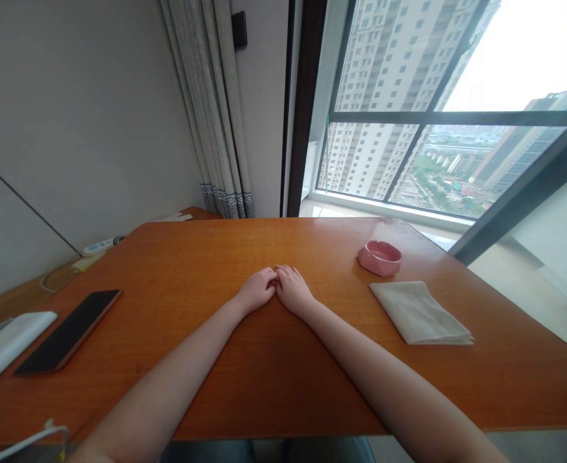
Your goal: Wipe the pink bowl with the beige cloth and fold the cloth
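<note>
A person's left hand (pixel 258 289) and right hand (pixel 291 289) rest palm-down at the middle of a smooth, orange-brown wooden table (pixel 273 360), loosely curled, fingertips touching each other and holding nothing. Nearest the right hand, a folded cream cloth (pixel 419 312), soft and roughly rectangular, lies flat with its long axis slanting from the table's middle towards the near right edge. Just beyond it sits a round, glossy pink ashtray (pixel 380 256). Well apart on the left, a slim dark phone (pixel 69 331) lies screen up, beside a white oblong case (pixel 8 344)
</note>
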A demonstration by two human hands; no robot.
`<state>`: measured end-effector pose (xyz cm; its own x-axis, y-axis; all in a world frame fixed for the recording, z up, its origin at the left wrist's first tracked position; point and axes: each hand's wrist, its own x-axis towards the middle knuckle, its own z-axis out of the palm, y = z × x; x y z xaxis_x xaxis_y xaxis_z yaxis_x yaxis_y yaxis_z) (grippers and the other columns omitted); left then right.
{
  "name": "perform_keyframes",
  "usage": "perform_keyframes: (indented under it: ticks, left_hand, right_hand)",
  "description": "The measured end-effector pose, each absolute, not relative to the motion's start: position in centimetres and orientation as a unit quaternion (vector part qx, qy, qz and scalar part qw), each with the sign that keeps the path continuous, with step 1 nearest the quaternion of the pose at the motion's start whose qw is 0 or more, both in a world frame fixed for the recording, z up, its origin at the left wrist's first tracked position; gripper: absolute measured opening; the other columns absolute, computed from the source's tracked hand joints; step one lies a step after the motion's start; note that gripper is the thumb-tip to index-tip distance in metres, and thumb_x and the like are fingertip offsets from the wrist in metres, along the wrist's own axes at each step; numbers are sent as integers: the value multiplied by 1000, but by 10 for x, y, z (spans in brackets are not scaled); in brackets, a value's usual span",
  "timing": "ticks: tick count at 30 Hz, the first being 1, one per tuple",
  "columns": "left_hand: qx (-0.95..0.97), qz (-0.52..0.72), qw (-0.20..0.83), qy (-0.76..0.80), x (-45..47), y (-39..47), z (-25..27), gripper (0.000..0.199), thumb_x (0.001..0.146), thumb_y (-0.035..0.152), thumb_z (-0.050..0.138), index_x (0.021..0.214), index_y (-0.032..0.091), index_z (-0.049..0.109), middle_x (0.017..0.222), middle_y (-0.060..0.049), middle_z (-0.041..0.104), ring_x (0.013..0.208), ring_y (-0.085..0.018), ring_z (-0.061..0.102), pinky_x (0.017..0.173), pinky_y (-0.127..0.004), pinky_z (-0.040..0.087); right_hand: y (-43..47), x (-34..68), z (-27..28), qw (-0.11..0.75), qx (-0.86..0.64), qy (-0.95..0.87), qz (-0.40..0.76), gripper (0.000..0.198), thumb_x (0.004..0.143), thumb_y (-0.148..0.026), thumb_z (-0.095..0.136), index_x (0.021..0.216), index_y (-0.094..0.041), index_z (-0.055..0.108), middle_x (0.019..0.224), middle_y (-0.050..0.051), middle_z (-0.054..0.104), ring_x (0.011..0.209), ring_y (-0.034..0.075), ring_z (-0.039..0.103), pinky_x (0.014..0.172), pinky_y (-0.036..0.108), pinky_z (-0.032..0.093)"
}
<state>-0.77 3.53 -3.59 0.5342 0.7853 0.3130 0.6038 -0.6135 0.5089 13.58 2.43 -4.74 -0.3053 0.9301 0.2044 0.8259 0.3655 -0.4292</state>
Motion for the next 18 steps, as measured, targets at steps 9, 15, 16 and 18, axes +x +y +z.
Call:
perform_keyframes:
  ticks: [9,15,16,18]
  left_hand:
    - [856,263,182,406,-8,38,-40,11,74,13,43,69,19,52,75,-3,53,71,-16,49,67,-29,40]
    - [857,265,182,403,-8,37,-39,11,75,13,43,69,19,50,75,-3,53,71,-16,49,67,-28,39]
    - [857,265,182,403,-8,37,-39,11,75,13,43,69,19,50,75,-3,53,71,-16,49,67,-28,39]
    - [857,267,182,402,-8,37,-39,11,75,13,43,69,19,50,75,-3,53,71,-16,49,66,-28,39]
  right_hand:
    - [24,135,-47,219,-548,-798,124,32,92,-23,36,117,-15,55,135,10,50,131,22,38,111,42,24]
    - [24,135,-47,220,-548,-797,127,32,92,-24,36,117,-15,56,135,11,50,131,23,38,111,43,23]
    - [24,135,-47,221,-548,-797,127,32,92,-24,36,117,-15,56,135,11,50,131,23,38,111,43,23]
    - [24,135,-47,222,-547,-797,129,32,92,-23,37,117,-15,55,135,11,50,130,23,38,110,43,23]
